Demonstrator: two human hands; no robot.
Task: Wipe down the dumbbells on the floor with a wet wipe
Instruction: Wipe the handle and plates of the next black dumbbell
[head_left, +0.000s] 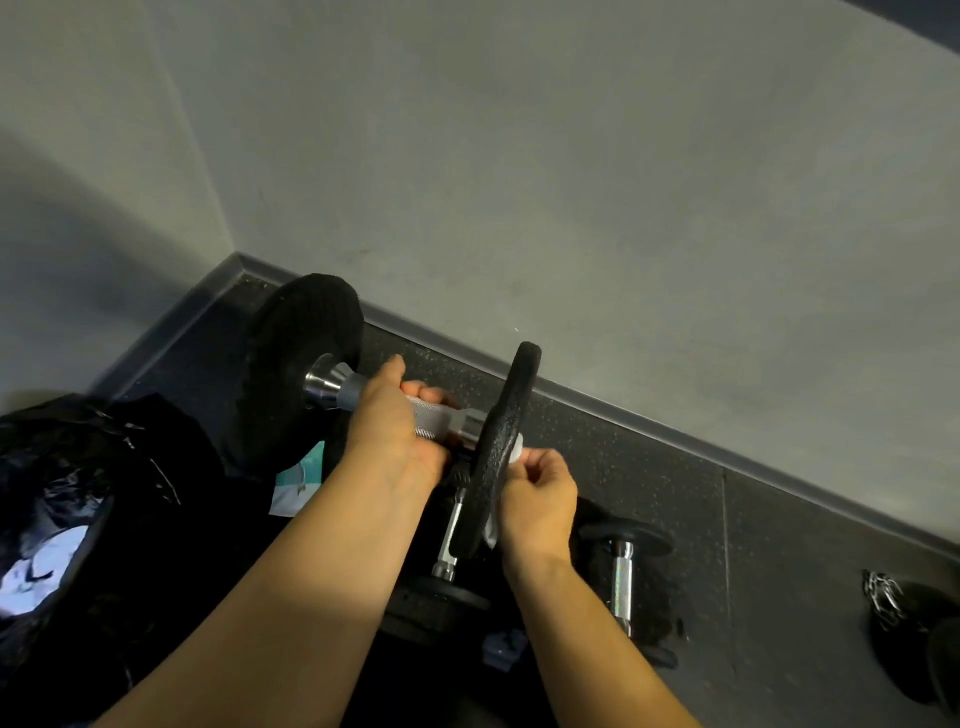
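Right hand (537, 493) pinches the wet wipe (514, 453); left hand (395, 421) curls tight round the dumbbell (501, 410).

Gym corner: speckled rubber floor (649, 467), iron dumbbells (621, 577), bare grey wall (571, 182).

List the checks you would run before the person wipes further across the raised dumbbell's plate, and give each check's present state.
1. Left hand grips the dumbbell by its handle: ok.
2. Right hand pinches the wet wipe: ok.
3. Wet wipe touches the thinner plate: ok.
4. Thicker plate already wiped: cannot tell.
5. Wet wipe damp enough: cannot tell.
6. Floor dumbbells already wiped: cannot tell.
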